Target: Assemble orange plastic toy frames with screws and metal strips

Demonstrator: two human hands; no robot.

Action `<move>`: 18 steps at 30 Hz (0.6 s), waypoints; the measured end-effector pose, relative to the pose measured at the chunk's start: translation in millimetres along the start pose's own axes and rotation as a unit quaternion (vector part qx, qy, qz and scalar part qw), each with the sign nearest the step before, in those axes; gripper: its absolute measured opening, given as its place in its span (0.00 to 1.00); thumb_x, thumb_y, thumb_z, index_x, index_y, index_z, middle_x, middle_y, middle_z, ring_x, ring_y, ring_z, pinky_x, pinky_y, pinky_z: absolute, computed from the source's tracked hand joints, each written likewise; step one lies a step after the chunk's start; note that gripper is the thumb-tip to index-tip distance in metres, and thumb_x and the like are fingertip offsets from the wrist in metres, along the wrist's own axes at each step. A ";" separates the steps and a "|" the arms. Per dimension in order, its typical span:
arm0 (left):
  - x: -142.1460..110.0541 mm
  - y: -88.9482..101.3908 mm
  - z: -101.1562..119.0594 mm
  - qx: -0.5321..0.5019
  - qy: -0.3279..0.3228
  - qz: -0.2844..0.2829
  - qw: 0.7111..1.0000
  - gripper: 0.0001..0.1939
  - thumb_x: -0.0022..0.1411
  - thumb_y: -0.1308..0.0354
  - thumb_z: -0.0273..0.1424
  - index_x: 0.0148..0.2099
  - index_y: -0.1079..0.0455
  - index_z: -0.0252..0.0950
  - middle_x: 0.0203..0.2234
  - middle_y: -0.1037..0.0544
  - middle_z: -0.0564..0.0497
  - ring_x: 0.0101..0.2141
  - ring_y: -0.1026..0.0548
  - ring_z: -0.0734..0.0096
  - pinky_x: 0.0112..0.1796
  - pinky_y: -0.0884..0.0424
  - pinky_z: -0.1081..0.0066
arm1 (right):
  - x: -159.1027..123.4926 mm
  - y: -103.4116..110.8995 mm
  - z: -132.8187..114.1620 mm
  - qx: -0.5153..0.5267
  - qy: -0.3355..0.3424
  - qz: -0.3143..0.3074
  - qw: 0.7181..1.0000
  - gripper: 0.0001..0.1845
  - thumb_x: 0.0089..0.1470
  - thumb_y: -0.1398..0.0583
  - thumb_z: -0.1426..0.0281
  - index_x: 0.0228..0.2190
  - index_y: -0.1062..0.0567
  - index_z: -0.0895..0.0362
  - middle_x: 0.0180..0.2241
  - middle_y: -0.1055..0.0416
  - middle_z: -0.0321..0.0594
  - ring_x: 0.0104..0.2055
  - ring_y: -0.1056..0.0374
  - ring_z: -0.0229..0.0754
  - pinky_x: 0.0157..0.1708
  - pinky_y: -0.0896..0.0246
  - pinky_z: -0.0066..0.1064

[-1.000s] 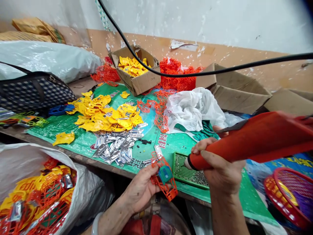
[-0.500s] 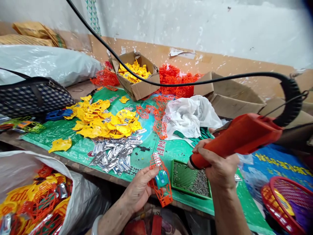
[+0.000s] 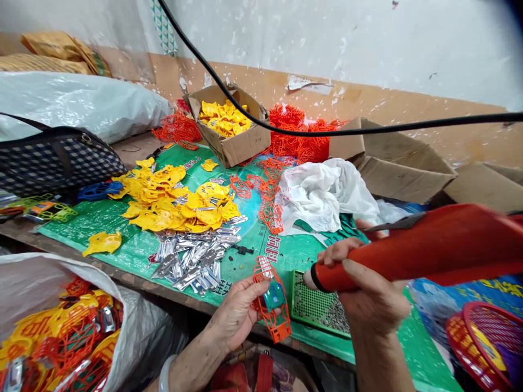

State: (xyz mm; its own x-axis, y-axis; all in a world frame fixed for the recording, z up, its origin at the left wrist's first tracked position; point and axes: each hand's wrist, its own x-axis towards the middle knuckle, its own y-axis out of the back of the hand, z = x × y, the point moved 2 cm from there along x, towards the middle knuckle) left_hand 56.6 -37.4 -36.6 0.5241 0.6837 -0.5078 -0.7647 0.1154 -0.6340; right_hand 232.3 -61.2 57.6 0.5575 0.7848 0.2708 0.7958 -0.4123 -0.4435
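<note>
My left hand [image 3: 237, 313] pinches an orange plastic frame [image 3: 281, 331] with a teal piece [image 3: 274, 295] set in its middle and a silvery strip at its far end. In my right hand [image 3: 370, 299] is a red electric screwdriver [image 3: 429, 247], fingers wrapped round its body, pale nose pointing left. Its nose is over the left part of a green perforated tray [image 3: 318, 324], apart from the frame. Small grey screws [image 3: 338, 313] are heaped in the tray's right side. Silvery metal strips [image 3: 192, 258] lie beyond my left hand.
Yellow plastic pieces [image 3: 175, 204] are piled behind the strips. A cardboard box [image 3: 245, 148] holds more of them. Orange frames [image 3: 302, 136] and a white cloth bag [image 3: 314, 196] lie at the back. A white sack [image 3: 139, 316] stands front left. A black cable [image 3: 327, 130] crosses the view.
The screwdriver has moved left and levelled out, its nose going from the middle of the tray to its left side. The frame stays in my left hand, almost unmoved.
</note>
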 end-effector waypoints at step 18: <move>-0.3 -3.4 -0.9 -0.004 0.016 -0.015 1.000 0.14 0.49 0.28 0.34 0.39 0.20 0.34 0.31 0.19 0.47 0.28 0.25 0.69 0.31 0.26 0.69 | -13.1 -28.7 2.6 0.025 -0.013 -0.078 0.997 0.27 0.45 0.36 0.75 0.48 0.30 0.47 0.24 0.30 0.30 0.25 0.33 0.38 0.31 0.31 0.37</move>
State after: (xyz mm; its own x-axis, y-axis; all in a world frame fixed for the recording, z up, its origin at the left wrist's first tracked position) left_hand 59.4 -38.6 -34.8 0.5595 0.6559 -0.5067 -0.7450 0.1302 -0.6542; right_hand 201.6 -58.4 64.6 0.4213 0.8496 0.3172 0.8588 -0.2614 -0.4405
